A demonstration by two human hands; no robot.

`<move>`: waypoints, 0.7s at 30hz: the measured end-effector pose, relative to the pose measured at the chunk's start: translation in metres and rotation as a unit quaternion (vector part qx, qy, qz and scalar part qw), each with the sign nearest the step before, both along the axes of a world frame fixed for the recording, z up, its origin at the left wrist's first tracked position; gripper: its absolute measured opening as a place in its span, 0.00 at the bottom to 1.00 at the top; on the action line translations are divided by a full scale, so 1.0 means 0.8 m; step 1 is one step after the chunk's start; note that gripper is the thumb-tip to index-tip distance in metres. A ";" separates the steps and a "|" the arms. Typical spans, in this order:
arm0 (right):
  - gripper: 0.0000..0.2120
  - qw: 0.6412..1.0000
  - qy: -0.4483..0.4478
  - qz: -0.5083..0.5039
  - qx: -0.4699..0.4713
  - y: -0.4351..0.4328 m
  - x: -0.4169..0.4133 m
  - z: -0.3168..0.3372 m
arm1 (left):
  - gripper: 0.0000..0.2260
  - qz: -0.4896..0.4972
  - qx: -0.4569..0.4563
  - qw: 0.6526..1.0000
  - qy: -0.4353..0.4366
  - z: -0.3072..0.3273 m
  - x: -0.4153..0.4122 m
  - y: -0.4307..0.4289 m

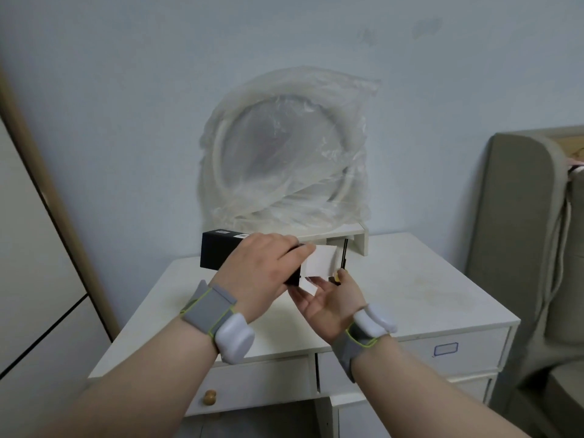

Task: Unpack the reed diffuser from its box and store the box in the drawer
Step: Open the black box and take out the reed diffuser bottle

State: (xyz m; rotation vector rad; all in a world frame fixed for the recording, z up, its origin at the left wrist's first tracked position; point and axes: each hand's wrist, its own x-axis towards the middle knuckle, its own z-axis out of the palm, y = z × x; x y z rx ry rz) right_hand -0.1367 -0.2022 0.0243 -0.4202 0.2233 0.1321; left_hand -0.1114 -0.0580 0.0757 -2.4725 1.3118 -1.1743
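Note:
A long black box [218, 250] is held lying on its side above the white cabinet top [410, 289]. My left hand [262, 273] is wrapped over the box's right part. The box's right end is open, with white flaps [317, 260] folded outward. Below that open end is my right hand [328, 297], palm up, its thumb and fingers pinched on thin dark reed sticks [343, 257] that rise beside the flaps. No diffuser bottle is visible. The left drawer [259, 384], with a round wooden knob [209, 397], is closed.
A small white shelf [354, 235] stands at the back of the cabinet and carries a coiled white hose in a clear plastic bag [284, 153] against the wall. The right drawer [442, 349] bears a blue outlined label. A grey-green chair [521, 248] stands to the right.

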 end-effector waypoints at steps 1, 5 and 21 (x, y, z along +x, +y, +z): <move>0.29 1.000 -0.011 0.005 0.012 0.001 0.000 0.002 | 0.28 0.001 0.003 1.000 -0.004 -0.002 0.002 0.000; 0.31 0.999 -0.023 0.023 0.019 0.006 0.002 0.003 | 0.22 0.000 -0.007 0.999 -0.036 -0.008 0.006 0.003; 0.32 0.999 -0.024 0.025 0.021 0.018 0.007 -0.004 | 0.22 0.003 -0.004 0.998 -0.055 -0.019 0.016 0.007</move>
